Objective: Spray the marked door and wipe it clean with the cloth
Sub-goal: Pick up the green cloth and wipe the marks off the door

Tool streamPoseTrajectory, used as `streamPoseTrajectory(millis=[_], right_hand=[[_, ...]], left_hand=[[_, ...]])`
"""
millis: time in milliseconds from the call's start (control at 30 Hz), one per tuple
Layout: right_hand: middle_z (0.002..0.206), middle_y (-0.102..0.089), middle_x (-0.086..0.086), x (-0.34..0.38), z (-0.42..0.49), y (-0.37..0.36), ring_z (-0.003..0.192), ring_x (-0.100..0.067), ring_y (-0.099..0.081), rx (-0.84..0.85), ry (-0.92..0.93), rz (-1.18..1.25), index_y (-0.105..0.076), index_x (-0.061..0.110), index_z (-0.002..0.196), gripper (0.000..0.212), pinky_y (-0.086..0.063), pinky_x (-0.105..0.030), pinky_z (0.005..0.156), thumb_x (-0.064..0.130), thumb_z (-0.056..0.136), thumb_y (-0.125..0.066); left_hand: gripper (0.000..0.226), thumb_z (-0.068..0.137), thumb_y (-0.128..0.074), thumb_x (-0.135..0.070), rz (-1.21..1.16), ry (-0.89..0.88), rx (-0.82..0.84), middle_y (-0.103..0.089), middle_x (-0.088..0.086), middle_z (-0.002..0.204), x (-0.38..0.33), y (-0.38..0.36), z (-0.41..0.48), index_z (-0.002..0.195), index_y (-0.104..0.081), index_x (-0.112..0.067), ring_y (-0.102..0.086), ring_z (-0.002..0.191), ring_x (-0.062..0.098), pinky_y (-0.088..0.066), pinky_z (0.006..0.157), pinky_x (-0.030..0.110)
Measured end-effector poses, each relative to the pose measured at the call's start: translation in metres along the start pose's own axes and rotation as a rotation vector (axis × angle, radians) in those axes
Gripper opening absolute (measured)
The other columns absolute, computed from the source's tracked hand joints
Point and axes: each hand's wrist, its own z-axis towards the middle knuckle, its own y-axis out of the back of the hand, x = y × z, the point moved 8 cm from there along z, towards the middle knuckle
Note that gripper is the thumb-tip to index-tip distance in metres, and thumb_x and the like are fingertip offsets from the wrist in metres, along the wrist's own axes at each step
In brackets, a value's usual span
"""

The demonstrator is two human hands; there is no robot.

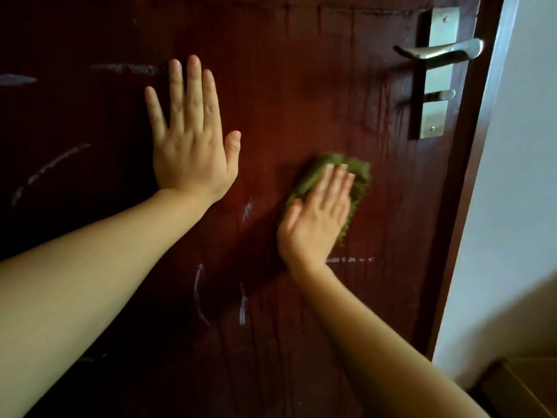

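A dark red-brown wooden door (301, 86) fills most of the view, with wet streaks running down it and several white chalk marks (242, 303) on its left and lower parts. My left hand (193, 137) lies flat against the door, fingers spread and pointing up, holding nothing. To the right and lower, my right hand (316, 218) presses a green cloth (358, 176) flat against the door; it is blurred. No spray bottle is in view.
A metal lever handle (440, 51) on a silver plate sits at the door's upper right, with a small latch knob (443, 95) below it. A white wall (518, 176) lies beyond the door's right edge. A dark box-like object (512, 390) sits at the bottom right.
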Motion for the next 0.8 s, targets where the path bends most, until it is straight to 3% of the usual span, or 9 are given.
streamPoseTrajectory(millis=[100, 167, 233, 333, 400, 467, 533, 633, 800], right_hand=[[0.160, -0.028, -0.013, 0.090, -0.059, -0.027, 0.147, -0.032, -0.026, 0.176, 0.648, -0.049, -0.030, 0.007, 0.153, 0.076, -0.007, -0.038, 0.122, 0.036, 0.086, -0.052], [0.149, -0.048, -0.012, 0.083, -0.051, -0.027, 0.133, -0.032, -0.044, 0.197, 0.840, -0.111, -0.040, 0.011, 0.150, 0.073, -0.017, -0.039, 0.120, 0.039, 0.085, -0.056], [0.145, -0.050, -0.015, 0.044, -0.011, -0.013, 0.129, -0.035, -0.046, 0.140, 0.712, -0.139, -0.038, 0.011, 0.151, 0.075, -0.023, -0.041, 0.116, 0.038, 0.082, -0.053], [0.161, -0.025, -0.019, -0.030, 0.050, 0.019, 0.148, -0.036, -0.023, -0.003, 0.181, -0.102, -0.021, 0.007, 0.156, 0.076, -0.013, -0.041, 0.121, 0.035, 0.089, -0.041], [0.164, -0.011, -0.018, -0.051, 0.045, 0.022, 0.153, -0.032, -0.008, -0.090, -0.122, -0.003, -0.014, 0.003, 0.157, 0.074, -0.007, -0.039, 0.123, 0.032, 0.093, -0.035], [0.164, -0.011, -0.020, -0.038, 0.013, 0.013, 0.153, -0.034, -0.008, -0.117, -0.259, 0.054, -0.015, 0.000, 0.156, 0.074, -0.012, -0.043, 0.123, 0.031, 0.092, -0.035], [0.164, -0.008, -0.020, 0.001, -0.023, -0.005, 0.152, -0.035, -0.006, -0.018, -0.147, 0.046, -0.013, 0.001, 0.156, 0.077, -0.011, -0.045, 0.123, 0.032, 0.090, -0.037], [0.165, -0.007, -0.016, 0.058, -0.058, -0.025, 0.152, -0.034, -0.007, 0.146, 0.199, -0.010, -0.010, 0.006, 0.157, 0.077, -0.006, -0.043, 0.122, 0.034, 0.092, -0.041], [0.165, -0.002, -0.014, 0.065, -0.060, -0.026, 0.153, -0.031, 0.003, 0.186, 0.285, -0.025, -0.006, 0.007, 0.158, 0.079, 0.002, -0.041, 0.123, 0.034, 0.094, -0.044]], left_hand=[[0.071, 0.100, -0.026, -0.041, -0.002, -0.022, 0.000, 0.002, 0.015, 0.165, 0.003, 0.002, -0.001, 0.156, 0.002, -0.006, 0.002, 0.153, 0.033, -0.004, 0.122, 0.057], [0.070, 0.100, -0.025, -0.040, -0.019, -0.057, 0.016, 0.002, 0.014, 0.165, 0.006, 0.001, -0.002, 0.156, 0.001, -0.007, 0.002, 0.153, 0.032, -0.003, 0.122, 0.056], [0.071, 0.100, -0.026, -0.041, -0.016, -0.070, 0.029, 0.002, 0.014, 0.165, 0.008, -0.001, -0.006, 0.156, 0.000, -0.007, 0.002, 0.153, 0.032, -0.003, 0.122, 0.056], [0.071, 0.101, -0.026, -0.042, 0.015, -0.049, 0.007, 0.000, 0.015, 0.165, 0.005, 0.000, -0.004, 0.156, 0.000, -0.006, 0.000, 0.153, 0.032, -0.004, 0.122, 0.056], [0.072, 0.100, -0.027, -0.043, 0.029, -0.037, 0.002, -0.001, 0.015, 0.165, 0.002, 0.000, -0.002, 0.155, -0.001, -0.005, -0.002, 0.153, 0.033, -0.005, 0.122, 0.056], [0.072, 0.100, -0.027, -0.043, 0.034, -0.033, 0.010, -0.002, 0.015, 0.165, 0.005, -0.002, -0.006, 0.155, -0.002, -0.005, -0.003, 0.153, 0.033, -0.006, 0.122, 0.056], [0.071, 0.100, -0.027, -0.043, 0.042, -0.025, 0.014, -0.004, 0.015, 0.165, 0.006, 0.000, -0.010, 0.156, -0.003, -0.006, -0.004, 0.153, 0.032, -0.006, 0.122, 0.056], [0.068, 0.101, -0.024, -0.041, -0.006, -0.044, 0.031, -0.006, 0.014, 0.165, 0.003, 0.009, -0.009, 0.156, -0.005, -0.007, -0.005, 0.153, 0.030, -0.007, 0.123, 0.054], [0.069, 0.098, -0.036, -0.031, -0.111, -0.091, 0.042, -0.011, 0.017, 0.164, 0.032, 0.012, -0.081, 0.155, -0.010, -0.001, -0.008, 0.152, 0.035, -0.008, 0.122, 0.054]])
